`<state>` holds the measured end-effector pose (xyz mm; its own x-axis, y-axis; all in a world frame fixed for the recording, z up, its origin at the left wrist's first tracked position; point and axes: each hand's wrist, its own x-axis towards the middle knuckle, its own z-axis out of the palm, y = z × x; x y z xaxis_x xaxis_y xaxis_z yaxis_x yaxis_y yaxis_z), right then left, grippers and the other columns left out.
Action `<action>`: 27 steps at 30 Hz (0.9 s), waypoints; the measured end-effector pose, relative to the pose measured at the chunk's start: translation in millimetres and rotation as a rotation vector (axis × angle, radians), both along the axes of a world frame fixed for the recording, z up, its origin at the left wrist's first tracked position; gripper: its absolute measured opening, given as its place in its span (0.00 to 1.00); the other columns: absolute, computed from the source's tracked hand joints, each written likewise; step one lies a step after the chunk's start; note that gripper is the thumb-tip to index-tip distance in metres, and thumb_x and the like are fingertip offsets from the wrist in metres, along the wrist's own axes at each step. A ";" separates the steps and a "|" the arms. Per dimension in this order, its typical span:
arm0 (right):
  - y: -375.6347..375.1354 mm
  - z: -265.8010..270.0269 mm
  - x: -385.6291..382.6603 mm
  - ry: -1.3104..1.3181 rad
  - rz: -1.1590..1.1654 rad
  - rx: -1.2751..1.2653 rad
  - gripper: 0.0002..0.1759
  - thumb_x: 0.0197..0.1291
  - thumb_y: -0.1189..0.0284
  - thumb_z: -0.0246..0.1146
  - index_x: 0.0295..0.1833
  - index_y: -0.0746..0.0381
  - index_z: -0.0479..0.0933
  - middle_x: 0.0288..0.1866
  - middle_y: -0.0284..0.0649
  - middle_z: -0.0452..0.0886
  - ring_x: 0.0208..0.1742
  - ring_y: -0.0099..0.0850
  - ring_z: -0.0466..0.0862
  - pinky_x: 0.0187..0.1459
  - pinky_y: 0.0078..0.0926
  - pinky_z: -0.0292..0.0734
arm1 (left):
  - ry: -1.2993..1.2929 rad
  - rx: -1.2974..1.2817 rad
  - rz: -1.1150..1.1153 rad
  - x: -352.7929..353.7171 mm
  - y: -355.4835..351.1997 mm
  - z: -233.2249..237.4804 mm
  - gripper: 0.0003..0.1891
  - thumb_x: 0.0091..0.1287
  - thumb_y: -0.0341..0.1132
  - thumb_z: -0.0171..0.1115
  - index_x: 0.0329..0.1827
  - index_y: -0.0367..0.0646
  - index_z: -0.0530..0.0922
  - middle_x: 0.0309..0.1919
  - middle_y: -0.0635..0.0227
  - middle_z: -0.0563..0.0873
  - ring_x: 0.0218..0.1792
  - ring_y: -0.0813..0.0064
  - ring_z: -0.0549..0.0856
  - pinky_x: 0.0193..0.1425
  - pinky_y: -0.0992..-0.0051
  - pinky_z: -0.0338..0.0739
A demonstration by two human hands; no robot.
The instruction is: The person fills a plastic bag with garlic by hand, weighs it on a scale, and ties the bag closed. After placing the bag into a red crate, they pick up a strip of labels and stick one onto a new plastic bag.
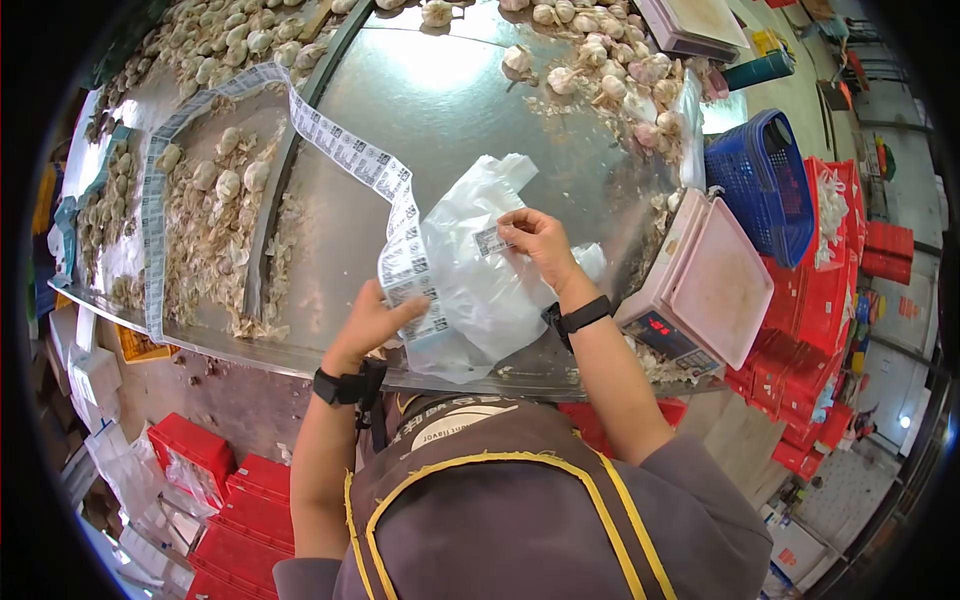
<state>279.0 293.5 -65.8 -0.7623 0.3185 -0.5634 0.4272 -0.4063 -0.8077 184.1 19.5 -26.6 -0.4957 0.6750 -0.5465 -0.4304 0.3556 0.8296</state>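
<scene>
A long strip of printed labels (pixel 352 152) runs from the table's left edge, over the garlic and the metal divider, down to my left hand (pixel 384 318). My left thumb and fingers are closed on its near end. Beneath it lies a stack of clear plastic bags (pixel 475 312) on the metal table. My right hand (pixel 538 243) pinches the edge of a single small label (pixel 489 241), which is right at the surface of the upper bag. Both wrists wear black bands.
Garlic bulbs (pixel 228 184) and loose skins lie left of the metal divider (pixel 285 170), more garlic (pixel 610 65) at the back right. To the right stand a scale (pixel 715 280) with a lit red display, a blue basket (pixel 762 185) and red crates (pixel 800 310). Other red crates (pixel 245 520) stand below left.
</scene>
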 end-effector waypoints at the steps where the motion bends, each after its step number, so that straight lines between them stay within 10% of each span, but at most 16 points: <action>1: -1.7 0.5 -1.1 -0.005 0.026 0.036 0.09 0.57 0.74 0.68 0.44 0.61 0.81 0.37 0.31 0.82 0.37 0.18 0.80 0.38 0.16 0.75 | -0.002 0.002 -0.005 -3.3 -4.6 -0.9 0.14 0.60 0.32 0.68 0.46 0.34 0.81 0.40 0.66 0.87 0.40 0.79 0.84 0.46 0.74 0.78; 9: -7.0 -12.1 -10.0 0.010 0.130 0.252 0.14 0.53 0.74 0.70 0.47 0.61 0.81 0.35 0.33 0.83 0.35 0.20 0.80 0.38 0.19 0.77 | -0.078 0.032 0.210 -5.8 -28.0 -7.1 0.14 0.60 0.34 0.68 0.45 0.34 0.82 0.38 0.66 0.87 0.37 0.79 0.84 0.44 0.76 0.78; 14: -19.1 10.6 -15.1 -0.135 0.151 0.991 0.24 0.43 0.68 0.75 0.50 0.53 0.81 0.42 0.35 0.75 0.35 0.25 0.79 0.40 0.24 0.77 | -0.101 0.037 0.306 -2.0 -33.8 -14.3 0.13 0.60 0.33 0.68 0.44 0.34 0.82 0.36 0.66 0.87 0.37 0.78 0.84 0.44 0.76 0.78; 27: -18.4 3.6 20.0 -0.087 0.163 1.250 0.12 0.47 0.68 0.72 0.38 0.56 0.82 0.43 0.35 0.75 0.51 0.36 0.75 0.50 0.34 0.73 | -0.170 0.283 0.696 1.0 -53.4 16.2 0.16 0.64 0.27 0.60 0.55 0.34 0.75 0.47 0.63 0.84 0.45 0.72 0.84 0.52 0.72 0.78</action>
<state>299.0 275.1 -62.1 -0.8188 0.5741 0.0038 0.4708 0.6751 -0.5680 185.2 -34.0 -10.4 -0.7818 0.3638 -0.5065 -0.6073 -0.2596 0.7509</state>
